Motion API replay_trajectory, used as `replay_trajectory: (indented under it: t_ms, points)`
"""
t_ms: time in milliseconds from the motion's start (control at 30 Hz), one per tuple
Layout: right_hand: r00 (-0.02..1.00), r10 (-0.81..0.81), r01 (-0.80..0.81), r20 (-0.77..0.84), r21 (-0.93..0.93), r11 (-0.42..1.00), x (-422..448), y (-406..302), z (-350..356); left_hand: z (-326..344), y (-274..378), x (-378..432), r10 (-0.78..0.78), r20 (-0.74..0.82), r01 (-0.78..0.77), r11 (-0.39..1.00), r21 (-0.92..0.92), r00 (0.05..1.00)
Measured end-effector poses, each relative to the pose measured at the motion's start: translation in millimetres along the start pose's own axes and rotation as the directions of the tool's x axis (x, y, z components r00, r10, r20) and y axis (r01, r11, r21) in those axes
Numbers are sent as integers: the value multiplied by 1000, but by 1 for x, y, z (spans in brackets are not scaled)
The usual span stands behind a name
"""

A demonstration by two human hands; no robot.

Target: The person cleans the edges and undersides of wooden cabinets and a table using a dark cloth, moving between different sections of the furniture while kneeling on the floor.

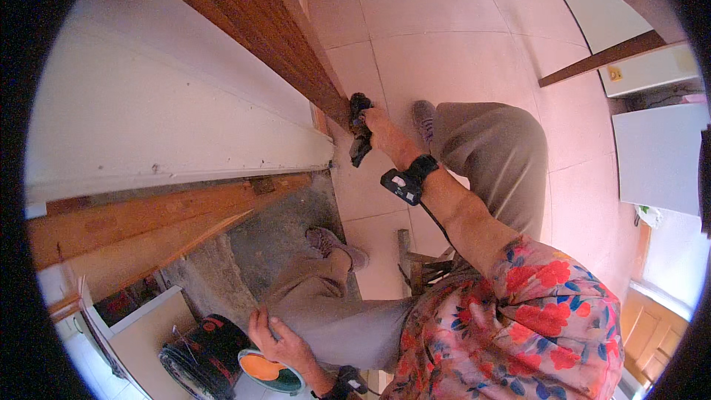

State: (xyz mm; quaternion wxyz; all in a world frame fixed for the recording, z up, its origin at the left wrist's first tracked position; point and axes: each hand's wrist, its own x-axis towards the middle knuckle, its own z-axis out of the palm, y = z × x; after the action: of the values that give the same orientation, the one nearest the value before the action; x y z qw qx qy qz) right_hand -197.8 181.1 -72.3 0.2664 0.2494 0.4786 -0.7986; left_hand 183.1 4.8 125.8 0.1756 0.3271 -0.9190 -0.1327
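Note:
My right hand (380,128) holds a crumpled black cloth (360,150) at the foot of the brown wooden door frame (328,83), just above the tiled floor. Part of the cloth is hidden behind the fingers. My left hand (282,341) holds nothing and has its fingers apart beside my left knee. Just below that hand stands a round container (272,369) with a pale rim, with orange and dark green showing inside. Each wrist wears a black strap with a small device.
A white wall (183,111) ends beside the frame. Below it runs a wooden plank (166,211) over grey concrete (278,216). A black object with red marks (214,344) stands at lower left. Under me is a wooden stool (427,272); white cabinets (658,158) line the right.

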Motion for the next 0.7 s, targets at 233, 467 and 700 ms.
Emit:
replay_trajectory:
  t_ms: [233, 467, 700]
  points:
    - [986, -77, 53, 148, 159, 986, -89, -76, 45, 2, 20, 6, 95, 11, -95, 993, 70, 995]
    - [746, -327, 406, 580, -6, 914, -207, -173, 59, 8, 28, 5, 191, -70, -188, 981, 43, 979]
    - [31, -762, 971, 646, -199, -129, -241, -170, 48, 15, 29, 10, 226, -92, -218, 972, 89, 970]
